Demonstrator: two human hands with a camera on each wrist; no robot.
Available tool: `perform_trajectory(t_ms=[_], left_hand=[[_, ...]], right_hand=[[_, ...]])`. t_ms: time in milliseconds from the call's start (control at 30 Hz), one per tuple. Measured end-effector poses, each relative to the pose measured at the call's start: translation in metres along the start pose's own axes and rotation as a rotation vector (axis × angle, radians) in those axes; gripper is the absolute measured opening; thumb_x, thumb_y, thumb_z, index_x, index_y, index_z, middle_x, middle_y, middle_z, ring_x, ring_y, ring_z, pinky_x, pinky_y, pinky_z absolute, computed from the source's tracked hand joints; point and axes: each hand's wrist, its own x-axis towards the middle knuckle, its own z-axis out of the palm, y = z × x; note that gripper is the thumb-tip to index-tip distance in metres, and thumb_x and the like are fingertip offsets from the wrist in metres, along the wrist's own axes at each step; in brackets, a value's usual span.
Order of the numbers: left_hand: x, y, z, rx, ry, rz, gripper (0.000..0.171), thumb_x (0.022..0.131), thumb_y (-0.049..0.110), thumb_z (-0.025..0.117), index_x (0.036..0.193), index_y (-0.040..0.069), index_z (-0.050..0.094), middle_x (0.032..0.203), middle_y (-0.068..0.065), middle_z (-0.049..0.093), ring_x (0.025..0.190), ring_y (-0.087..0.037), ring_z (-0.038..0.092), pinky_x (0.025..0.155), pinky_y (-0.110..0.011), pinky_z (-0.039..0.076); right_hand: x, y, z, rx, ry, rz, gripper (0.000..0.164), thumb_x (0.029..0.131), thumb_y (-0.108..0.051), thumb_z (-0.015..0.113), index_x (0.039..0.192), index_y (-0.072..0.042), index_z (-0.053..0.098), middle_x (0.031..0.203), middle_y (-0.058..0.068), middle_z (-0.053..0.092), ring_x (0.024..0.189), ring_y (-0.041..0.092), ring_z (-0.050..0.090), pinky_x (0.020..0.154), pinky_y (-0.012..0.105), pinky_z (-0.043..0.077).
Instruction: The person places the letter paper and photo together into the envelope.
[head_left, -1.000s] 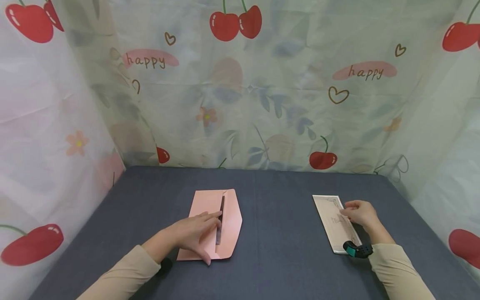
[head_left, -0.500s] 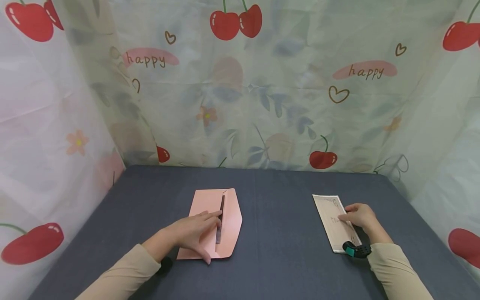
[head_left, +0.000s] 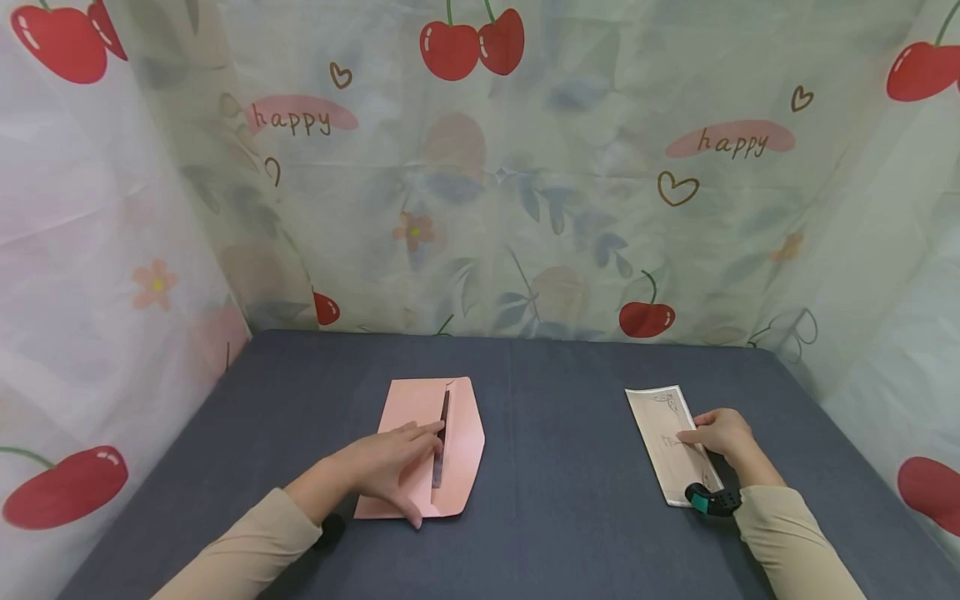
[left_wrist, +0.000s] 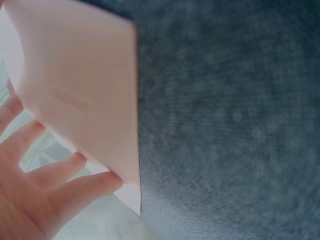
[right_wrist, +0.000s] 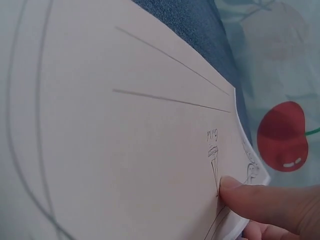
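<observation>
A pink envelope (head_left: 408, 400) lies on the table at centre left, flap spread to the right and a dark slit (head_left: 446, 417) showing at its mouth. My left hand (head_left: 393, 467) rests across it, fingertips at the mouth and thumb near the lower edge. In the left wrist view, extended fingers (left_wrist: 85, 192) touch the envelope's (left_wrist: 90, 65) edge. On the right lies a cream printed card (head_left: 663, 437) with line drawings. My right hand (head_left: 723, 433) pinches its right edge, thumb on top. The right wrist view shows the thumb (right_wrist: 265, 205) on the card (right_wrist: 135, 145); the other fingers are mostly hidden.
A dark grey cloth covers the table (head_left: 555, 467). A cherry-patterned curtain (head_left: 495, 208) hangs behind and along both sides. My right wrist wears a black and teal band (head_left: 712, 500). A bare stretch of cloth separates the envelope and card.
My right thumb has come down onto the card, and its far right corner has risen slightly. The left hand and envelope stay put.
</observation>
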Motion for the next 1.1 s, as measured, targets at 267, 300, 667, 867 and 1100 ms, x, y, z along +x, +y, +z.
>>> perform_trajectory(t_ms=[267,300,667,867,1100], left_hand=[[0.000,0.000,0.000,-0.010,0.003,-0.001,0.084,0.055,0.068,0.076,0.120,0.024,0.045,0.152,-0.007,0.031,0.132,-0.023,0.041,0.098,-0.041,0.043],[0.000,0.000,0.000,-0.009,0.004,0.001,0.084,0.055,0.068,0.076,0.120,0.024,0.045,0.152,-0.007,0.031,0.132,-0.022,0.041,0.098,-0.040,0.043],[0.001,0.000,0.000,-0.008,-0.007,-0.016,0.084,0.055,0.070,0.074,0.119,0.025,0.044,0.152,-0.006,0.031,0.131,-0.021,0.041,0.096,-0.041,0.044],[0.001,0.000,0.000,-0.008,-0.006,-0.011,0.084,0.054,0.070,0.075,0.119,0.025,0.044,0.152,-0.006,0.031,0.131,-0.022,0.041,0.097,-0.041,0.044],[0.001,0.000,0.000,-0.010,-0.008,-0.009,0.084,0.055,0.069,0.075,0.120,0.025,0.045,0.153,-0.006,0.030,0.131,-0.021,0.041,0.098,-0.040,0.043]], right_hand=[[-0.001,-0.001,0.003,0.041,0.046,-0.042,0.029,0.081,-0.005,0.064,0.102,0.013,0.055,0.087,0.023,0.057,0.074,0.026,0.054,0.054,0.025,0.041],[-0.001,-0.001,0.003,0.051,0.050,-0.049,0.028,0.082,-0.003,0.062,0.103,0.014,0.054,0.089,0.025,0.058,0.074,0.025,0.055,0.053,0.024,0.041],[0.004,0.000,0.000,0.139,-0.024,-0.062,0.034,0.088,-0.002,0.051,0.118,0.014,0.051,0.098,0.026,0.062,0.073,0.018,0.057,0.057,0.023,0.046],[0.003,-0.002,-0.002,0.134,-0.004,-0.064,0.035,0.089,-0.007,0.055,0.119,0.011,0.054,0.104,0.026,0.063,0.076,0.019,0.060,0.063,0.029,0.048],[-0.006,-0.012,-0.004,0.144,-0.013,-0.131,0.038,0.091,-0.011,0.055,0.122,0.011,0.051,0.115,0.031,0.058,0.085,0.025,0.063,0.062,0.028,0.049]])
